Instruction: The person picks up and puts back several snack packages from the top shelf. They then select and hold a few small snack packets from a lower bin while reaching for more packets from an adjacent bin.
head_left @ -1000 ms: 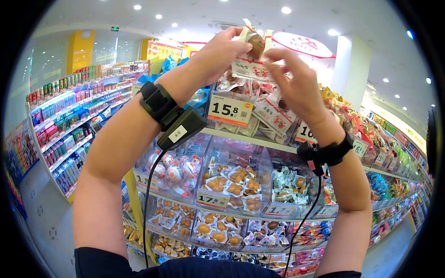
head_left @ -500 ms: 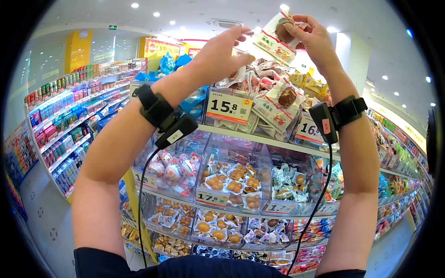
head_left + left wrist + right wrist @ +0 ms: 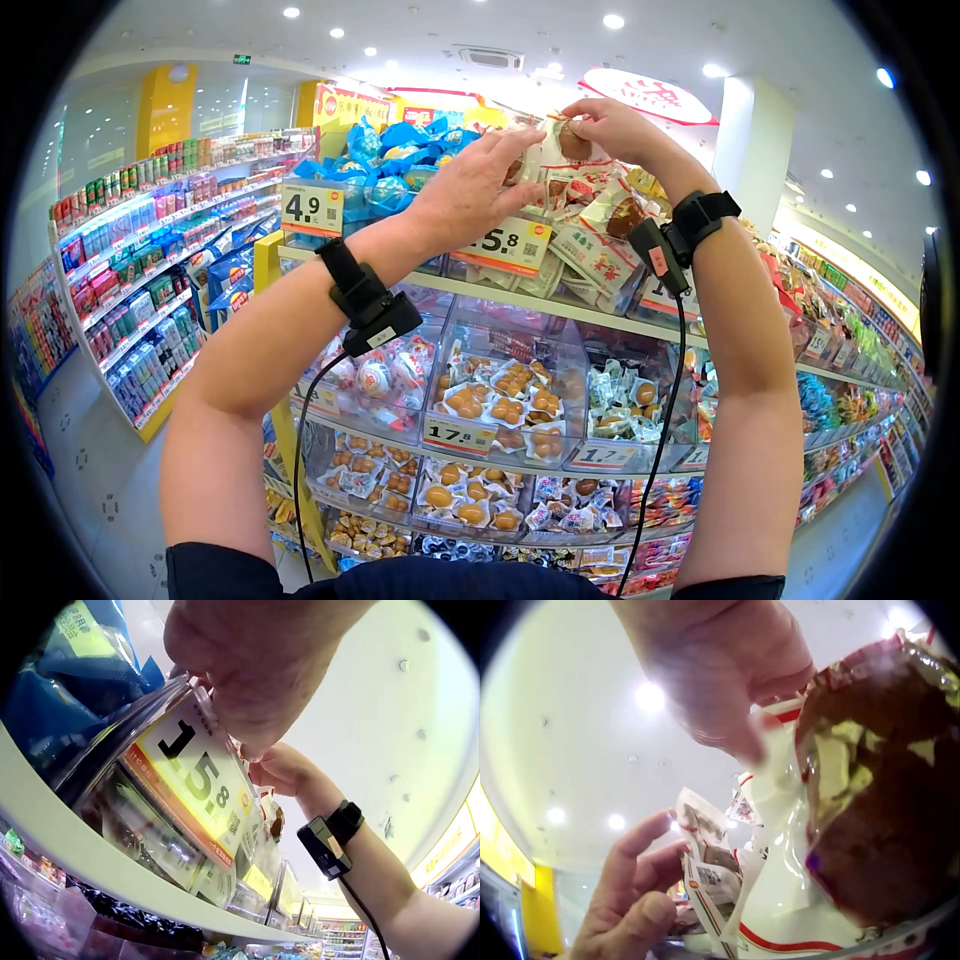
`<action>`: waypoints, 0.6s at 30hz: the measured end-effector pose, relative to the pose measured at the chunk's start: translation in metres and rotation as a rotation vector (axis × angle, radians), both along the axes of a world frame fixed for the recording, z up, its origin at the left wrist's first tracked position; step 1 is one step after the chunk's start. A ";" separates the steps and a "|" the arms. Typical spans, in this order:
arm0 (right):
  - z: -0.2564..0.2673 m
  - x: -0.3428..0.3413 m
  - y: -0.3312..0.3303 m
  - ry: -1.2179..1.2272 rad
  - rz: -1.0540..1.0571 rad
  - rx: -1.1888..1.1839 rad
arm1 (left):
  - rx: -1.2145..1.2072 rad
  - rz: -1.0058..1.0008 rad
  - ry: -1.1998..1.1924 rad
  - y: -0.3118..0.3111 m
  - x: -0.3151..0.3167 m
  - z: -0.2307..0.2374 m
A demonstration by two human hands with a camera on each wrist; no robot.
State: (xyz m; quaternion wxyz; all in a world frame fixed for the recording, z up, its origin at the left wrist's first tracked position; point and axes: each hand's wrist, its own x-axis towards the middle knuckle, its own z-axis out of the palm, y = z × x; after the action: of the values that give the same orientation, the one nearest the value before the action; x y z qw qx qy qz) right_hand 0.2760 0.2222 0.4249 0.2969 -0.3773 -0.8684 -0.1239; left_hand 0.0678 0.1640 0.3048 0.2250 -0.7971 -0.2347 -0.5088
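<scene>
My right hand (image 3: 612,130) is over the top bin, thumb and fingers pinching a white snack packet (image 3: 570,146) with a round brown piece showing through it. More such packets (image 3: 590,250) with red print are heaped below it in the clear bin. My left hand (image 3: 478,190) is beside the heap, its fingers extended towards the packets and its wrist side partly over the 15.8 price card (image 3: 528,246). Seen from the right wrist, the left hand (image 3: 630,896) has loosely bent, spread fingers next to a packet (image 3: 712,881). A brown-filled packet (image 3: 885,802) looms close at right.
Blue-wrapped goods (image 3: 385,165) fill the bin on the left, behind a 4.9 card (image 3: 312,208). Lower clear bins (image 3: 510,390) hold small packed snacks. A shelf edge (image 3: 480,290) runs under the top bins. Another stocked shelf (image 3: 140,270) stands at far left.
The packet passed from my left hand to my right, which raised it to the right and has since brought it down and left to the heap. My left hand has lowered.
</scene>
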 end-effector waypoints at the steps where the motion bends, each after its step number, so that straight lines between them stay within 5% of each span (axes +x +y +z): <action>1: -0.001 -0.004 0.000 0.010 -0.056 -0.040 | -0.024 -0.011 -0.016 -0.001 0.000 -0.001; 4: -0.001 -0.009 0.004 -0.100 -0.069 0.046 | -0.084 -0.039 -0.092 -0.004 0.001 -0.003; 7: -0.002 -0.023 -0.025 -0.301 -0.185 -0.293 | 0.010 0.007 -0.073 0.001 0.000 -0.003; 8: -0.005 -0.015 -0.005 -0.376 -0.059 -0.124 | 0.041 0.022 -0.044 0.006 -0.001 -0.003; 18: -0.019 -0.019 -0.026 -0.168 -0.120 -0.060 | 0.142 -0.026 -0.104 -0.002 0.000 -0.010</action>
State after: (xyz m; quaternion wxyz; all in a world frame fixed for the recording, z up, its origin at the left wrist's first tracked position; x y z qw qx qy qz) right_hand 0.2566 0.1960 0.4062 0.2036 -0.4255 -0.8694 -0.1467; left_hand 0.0682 0.1622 0.2948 0.2618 -0.7548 -0.1992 -0.5675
